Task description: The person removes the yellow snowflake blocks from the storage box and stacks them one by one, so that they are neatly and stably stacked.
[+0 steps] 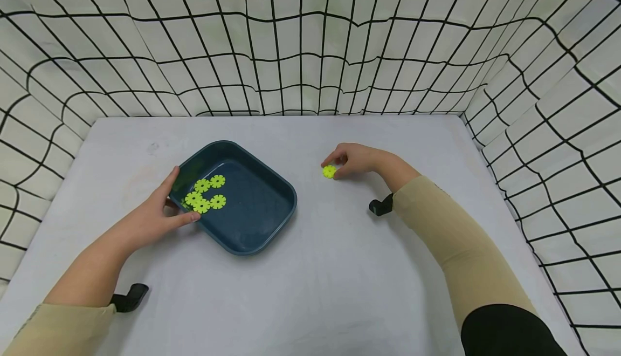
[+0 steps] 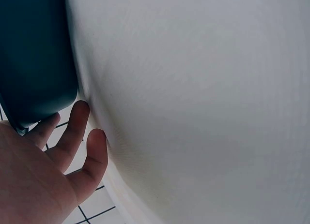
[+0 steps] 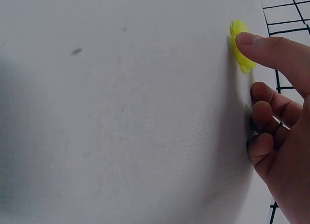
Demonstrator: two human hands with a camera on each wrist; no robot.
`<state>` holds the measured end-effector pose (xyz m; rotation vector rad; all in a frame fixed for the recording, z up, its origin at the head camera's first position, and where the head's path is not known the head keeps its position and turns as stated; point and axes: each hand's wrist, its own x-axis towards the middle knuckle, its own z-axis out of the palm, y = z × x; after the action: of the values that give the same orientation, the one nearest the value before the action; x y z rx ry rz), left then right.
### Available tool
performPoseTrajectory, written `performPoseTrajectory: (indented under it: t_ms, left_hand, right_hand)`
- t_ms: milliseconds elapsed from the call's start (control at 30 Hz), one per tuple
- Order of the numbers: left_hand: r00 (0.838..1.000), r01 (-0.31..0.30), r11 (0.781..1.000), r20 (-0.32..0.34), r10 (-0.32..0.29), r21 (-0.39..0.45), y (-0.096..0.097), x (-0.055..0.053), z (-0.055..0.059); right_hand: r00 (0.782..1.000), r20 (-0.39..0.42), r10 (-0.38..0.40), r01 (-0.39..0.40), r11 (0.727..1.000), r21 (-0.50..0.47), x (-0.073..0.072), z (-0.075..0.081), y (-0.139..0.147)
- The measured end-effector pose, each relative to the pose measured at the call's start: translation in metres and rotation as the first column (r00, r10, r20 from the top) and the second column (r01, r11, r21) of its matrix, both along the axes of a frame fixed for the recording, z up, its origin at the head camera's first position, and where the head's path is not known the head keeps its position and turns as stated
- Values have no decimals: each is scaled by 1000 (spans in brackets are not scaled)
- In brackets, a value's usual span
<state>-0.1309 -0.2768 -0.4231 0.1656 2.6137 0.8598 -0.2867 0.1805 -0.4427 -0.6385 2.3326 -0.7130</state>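
A dark blue tray (image 1: pixel 252 194) stands left of the middle of the white table. Several yellow-green flower-shaped discs (image 1: pixel 218 202) lie inside it, bunched toward its left corner. My left hand (image 1: pixel 152 218) holds that corner, thumb on the near side and index finger along the far side. In the left wrist view, the other fingers (image 2: pixel 77 125) are bent beside the tray's outer wall (image 2: pixel 38 54). To the right of the tray, my right hand (image 1: pixel 358 161) pinches one more yellow flower disc (image 1: pixel 329 171). The right wrist view shows the thumb on this disc (image 3: pixel 240 54), which stands on edge.
Black wire mesh (image 1: pixel 301 59) with a white backing rises along the table's back and sides. The white table (image 1: pixel 310 291) stretches between and in front of the hands. A black wrist piece (image 1: pixel 130 298) sticks out at the left sleeve, another (image 1: pixel 380 205) at the right.
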Motion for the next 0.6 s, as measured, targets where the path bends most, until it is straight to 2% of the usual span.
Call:
performPoseTrajectory:
  t_ms: [333,600]
  left_hand:
    - [1000,2,1000,-3,-2,-14,0,0,1]
    - [1000,-6,1000,0,6,-1,-1,1,-1]
  right_hand:
    - [1000,15,-28,28,1000,-1,1,2,1]
    - [998,25,-52,53,997,-47,-1,5,3]
